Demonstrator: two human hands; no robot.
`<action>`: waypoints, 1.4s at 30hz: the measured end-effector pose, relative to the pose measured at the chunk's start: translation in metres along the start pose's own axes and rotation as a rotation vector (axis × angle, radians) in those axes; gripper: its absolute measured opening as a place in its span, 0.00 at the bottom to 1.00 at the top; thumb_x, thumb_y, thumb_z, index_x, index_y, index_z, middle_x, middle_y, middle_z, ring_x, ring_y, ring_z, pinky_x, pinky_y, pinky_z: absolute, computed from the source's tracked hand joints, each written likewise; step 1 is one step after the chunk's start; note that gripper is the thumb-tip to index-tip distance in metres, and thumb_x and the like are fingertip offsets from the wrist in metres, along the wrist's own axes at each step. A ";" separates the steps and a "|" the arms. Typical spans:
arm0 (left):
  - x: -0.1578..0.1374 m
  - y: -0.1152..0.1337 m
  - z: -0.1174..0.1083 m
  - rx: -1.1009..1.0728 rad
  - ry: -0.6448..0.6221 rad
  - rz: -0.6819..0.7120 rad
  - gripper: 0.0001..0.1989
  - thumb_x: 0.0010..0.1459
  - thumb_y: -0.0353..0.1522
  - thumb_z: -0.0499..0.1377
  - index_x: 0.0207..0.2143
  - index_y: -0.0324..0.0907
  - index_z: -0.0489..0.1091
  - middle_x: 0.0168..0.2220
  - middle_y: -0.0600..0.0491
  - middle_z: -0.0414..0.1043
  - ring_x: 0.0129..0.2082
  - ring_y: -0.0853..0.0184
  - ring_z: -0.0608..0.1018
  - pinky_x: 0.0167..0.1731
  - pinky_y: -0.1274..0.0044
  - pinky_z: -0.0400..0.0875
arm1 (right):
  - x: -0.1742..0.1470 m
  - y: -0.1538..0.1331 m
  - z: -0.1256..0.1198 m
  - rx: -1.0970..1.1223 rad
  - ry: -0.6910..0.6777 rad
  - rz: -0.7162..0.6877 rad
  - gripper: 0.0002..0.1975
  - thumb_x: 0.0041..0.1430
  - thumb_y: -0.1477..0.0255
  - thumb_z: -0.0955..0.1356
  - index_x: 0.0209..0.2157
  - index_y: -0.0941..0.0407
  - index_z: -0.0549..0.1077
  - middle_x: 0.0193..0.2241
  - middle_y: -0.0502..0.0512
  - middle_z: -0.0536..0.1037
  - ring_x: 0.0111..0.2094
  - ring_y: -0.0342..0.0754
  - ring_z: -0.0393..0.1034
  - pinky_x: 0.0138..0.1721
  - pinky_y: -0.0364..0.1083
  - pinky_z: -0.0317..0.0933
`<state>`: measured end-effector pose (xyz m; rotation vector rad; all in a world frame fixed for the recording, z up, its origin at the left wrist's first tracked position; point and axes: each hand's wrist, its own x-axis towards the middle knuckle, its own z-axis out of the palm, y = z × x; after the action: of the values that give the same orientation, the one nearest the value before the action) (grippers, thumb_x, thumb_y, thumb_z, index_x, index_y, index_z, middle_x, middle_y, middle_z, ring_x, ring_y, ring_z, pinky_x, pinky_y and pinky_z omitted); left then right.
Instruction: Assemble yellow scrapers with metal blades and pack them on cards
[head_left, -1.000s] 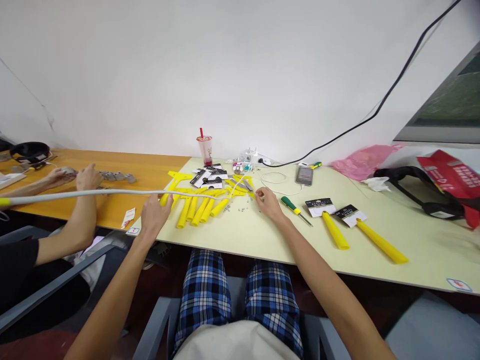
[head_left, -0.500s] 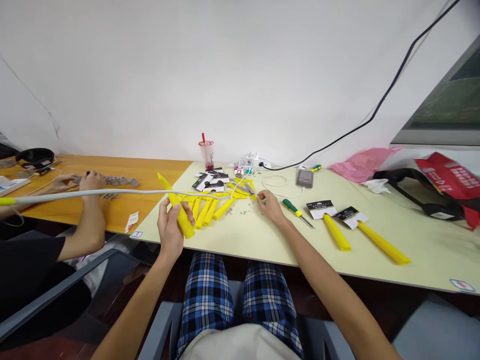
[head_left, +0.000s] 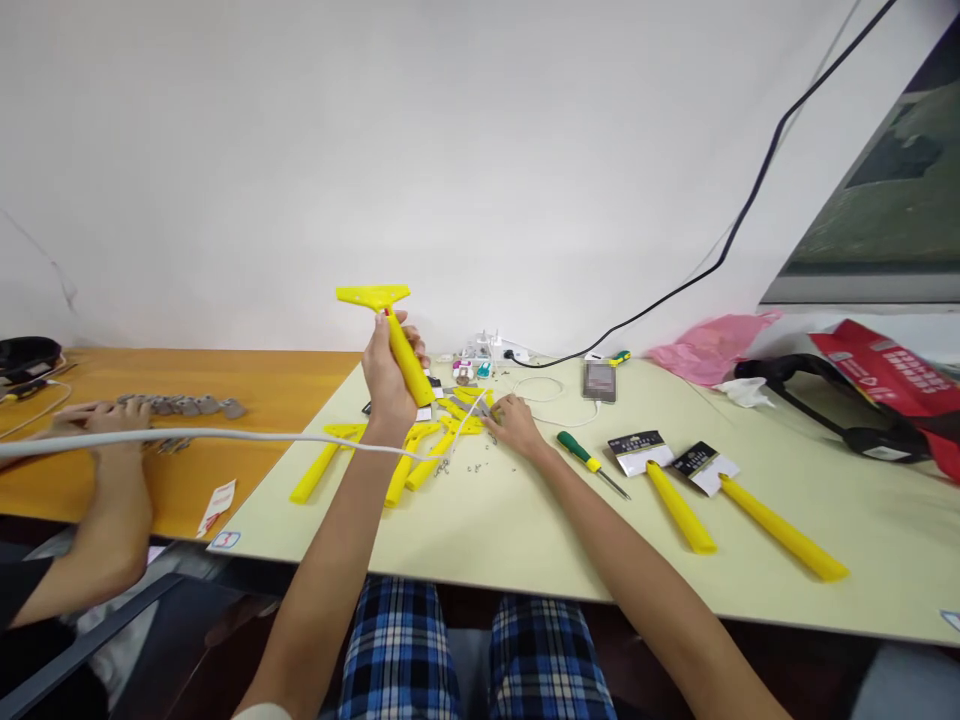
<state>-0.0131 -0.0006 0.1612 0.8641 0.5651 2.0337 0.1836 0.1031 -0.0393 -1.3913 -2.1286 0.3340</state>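
Observation:
My left hand (head_left: 394, 375) is closed round the handle of a yellow scraper (head_left: 409, 362), raised above the table with its wide flat head up and to the left. Below it lie several more yellow scrapers (head_left: 321, 470), partly hidden by my left forearm. My right hand (head_left: 514, 422) rests low at the right side of that pile, fingers bent together beside grey metal blades (head_left: 471, 406). What its fingertips hold, if anything, cannot be made out. Small screws (head_left: 476, 468) are scattered in front of the pile. A green-and-yellow screwdriver (head_left: 592, 464) lies right of my right hand.
Two scrapers with black-and-white cards (head_left: 679, 505) lie on the right. Behind are a phone (head_left: 600, 381), a power strip (head_left: 484, 347) and a pink bag (head_left: 709, 348). A white cable (head_left: 225, 436) crosses the view. A co-worker's hands (head_left: 112, 415) are at the orange table.
My left hand has lifted the scraper up and to the right and turned it, so its wide head shows. My right hand has shifted slightly left, its fingers among the pile. The view has shifted.

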 end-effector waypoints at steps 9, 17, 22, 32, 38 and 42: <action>0.028 -0.011 0.086 0.072 -0.379 -0.041 0.19 0.71 0.49 0.66 0.47 0.42 0.82 0.36 0.49 0.80 0.35 0.69 0.81 0.35 0.79 0.77 | -0.008 -0.004 -0.004 -0.008 0.017 0.027 0.08 0.72 0.79 0.66 0.44 0.57 0.79 0.49 0.61 0.83 0.51 0.53 0.76 0.52 0.48 0.64; 0.031 -0.013 0.083 0.193 -0.602 0.005 0.20 0.74 0.48 0.63 0.52 0.41 0.81 0.39 0.47 0.81 0.37 0.66 0.83 0.35 0.76 0.78 | -0.003 -0.002 -0.003 0.006 0.020 0.105 0.06 0.73 0.67 0.71 0.41 0.55 0.77 0.45 0.58 0.83 0.49 0.54 0.76 0.52 0.50 0.64; 0.045 -0.010 0.067 0.309 -0.683 0.041 0.18 0.75 0.47 0.62 0.52 0.41 0.79 0.39 0.46 0.83 0.37 0.64 0.83 0.35 0.75 0.78 | 0.022 0.004 -0.018 0.086 -0.206 0.236 0.18 0.70 0.67 0.74 0.57 0.55 0.73 0.48 0.58 0.85 0.48 0.51 0.79 0.46 0.46 0.67; 0.070 -0.005 0.042 0.387 -0.634 0.124 0.17 0.75 0.46 0.61 0.50 0.42 0.77 0.41 0.44 0.85 0.35 0.65 0.83 0.35 0.74 0.78 | 0.096 0.000 -0.046 -0.031 -0.618 0.262 0.09 0.49 0.71 0.80 0.25 0.56 0.80 0.29 0.52 0.84 0.37 0.51 0.79 0.34 0.43 0.66; 0.074 -0.011 0.038 0.427 -0.617 0.114 0.18 0.76 0.46 0.60 0.51 0.41 0.77 0.42 0.44 0.85 0.36 0.66 0.83 0.35 0.74 0.78 | 0.110 -0.015 -0.051 -0.145 -0.760 0.255 0.12 0.47 0.69 0.82 0.31 0.56 0.80 0.34 0.55 0.84 0.37 0.52 0.79 0.34 0.44 0.68; 0.077 -0.022 0.040 0.479 -0.595 0.107 0.17 0.76 0.45 0.60 0.50 0.41 0.77 0.42 0.44 0.85 0.36 0.65 0.83 0.36 0.75 0.77 | 0.110 -0.022 -0.078 -0.164 -0.830 0.243 0.11 0.54 0.70 0.80 0.39 0.57 0.81 0.43 0.58 0.86 0.37 0.50 0.80 0.35 0.43 0.69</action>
<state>-0.0036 0.0783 0.2014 1.7359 0.6779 1.6219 0.1795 0.1848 0.0701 -1.8262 -2.6635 0.9939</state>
